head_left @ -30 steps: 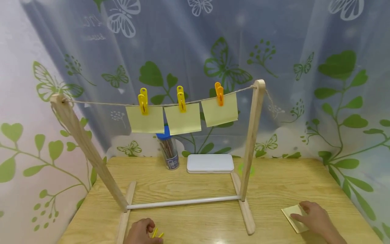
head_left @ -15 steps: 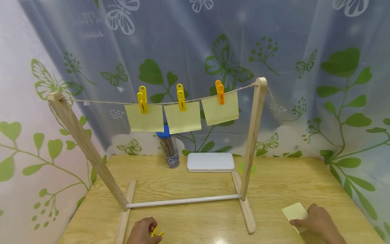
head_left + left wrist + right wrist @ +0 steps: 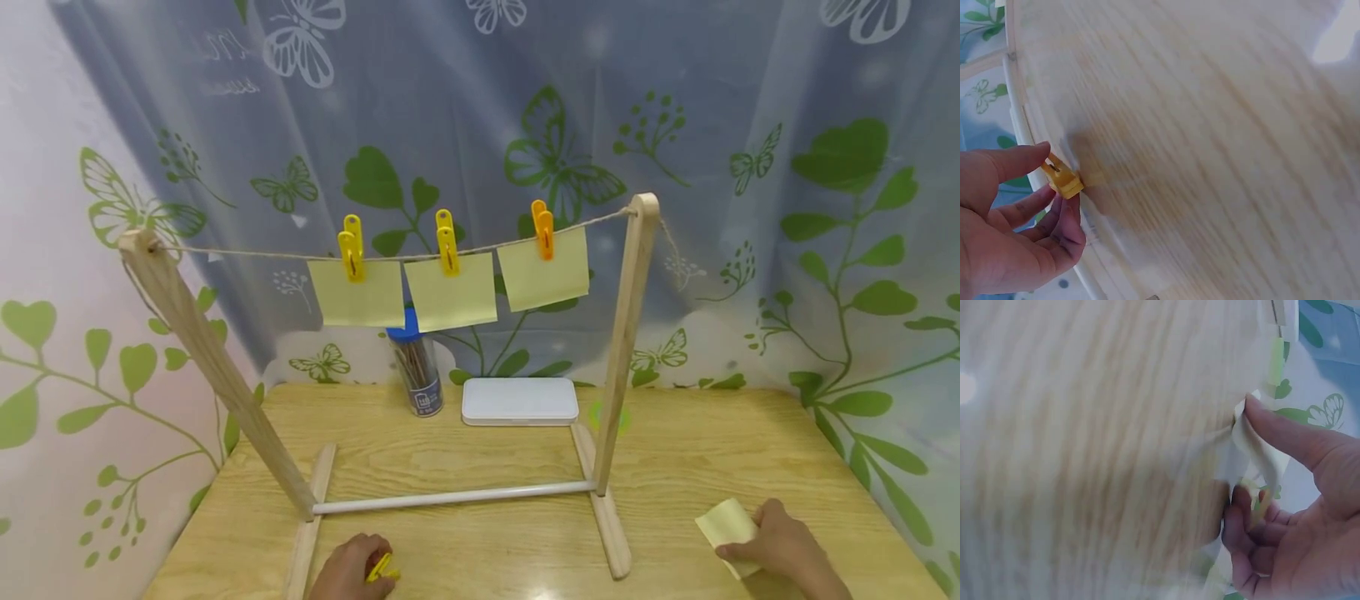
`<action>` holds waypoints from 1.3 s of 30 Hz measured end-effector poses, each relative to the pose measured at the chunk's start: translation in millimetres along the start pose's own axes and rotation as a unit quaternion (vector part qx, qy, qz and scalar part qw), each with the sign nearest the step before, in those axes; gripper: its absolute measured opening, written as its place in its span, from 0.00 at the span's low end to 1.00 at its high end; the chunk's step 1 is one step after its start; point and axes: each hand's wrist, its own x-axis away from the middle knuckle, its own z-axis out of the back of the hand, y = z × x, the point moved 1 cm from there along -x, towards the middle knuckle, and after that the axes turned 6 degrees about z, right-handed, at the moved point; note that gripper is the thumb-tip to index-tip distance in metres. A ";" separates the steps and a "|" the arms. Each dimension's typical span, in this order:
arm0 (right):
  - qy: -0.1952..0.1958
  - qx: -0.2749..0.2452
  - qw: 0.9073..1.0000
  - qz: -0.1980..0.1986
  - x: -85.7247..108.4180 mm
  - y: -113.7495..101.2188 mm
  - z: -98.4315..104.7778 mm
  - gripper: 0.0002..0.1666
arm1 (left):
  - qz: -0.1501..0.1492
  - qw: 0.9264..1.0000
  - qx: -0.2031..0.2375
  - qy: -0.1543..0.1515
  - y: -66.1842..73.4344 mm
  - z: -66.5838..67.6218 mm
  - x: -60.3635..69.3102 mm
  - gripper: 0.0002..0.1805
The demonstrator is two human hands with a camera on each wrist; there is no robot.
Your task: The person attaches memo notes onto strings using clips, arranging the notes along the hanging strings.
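My left hand pinches a yellow clothespin low over the table. In the left wrist view, its thumb and fingertips hold the clothespin from both sides. At the right, my right hand grips pale yellow sticky notes, apparently a pad. The right wrist view shows the thumb against a curved sheet, with the other fingers curled behind. How many sheets it holds is unclear. Between the hands stands a wooden frame with a string carrying three notes, each hung by a clothespin.
The frame's white crossbar and right foot lie between the hands. Behind it stand a blue-lidded jar of thin sticks and a white case. A patterned curtain hangs beyond the table.
My right hand has shifted from lying over the notes to gripping their right side, and they now bend upward. My left fingers have closed on the clothespin, whose two legs looked spread before.
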 end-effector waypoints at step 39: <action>0.060 -0.160 0.955 0.244 26.2 -101.0 -3.5 0.17 | 0.050 0.992 0.106 0.045 23.1 49.4 -3.4 0.23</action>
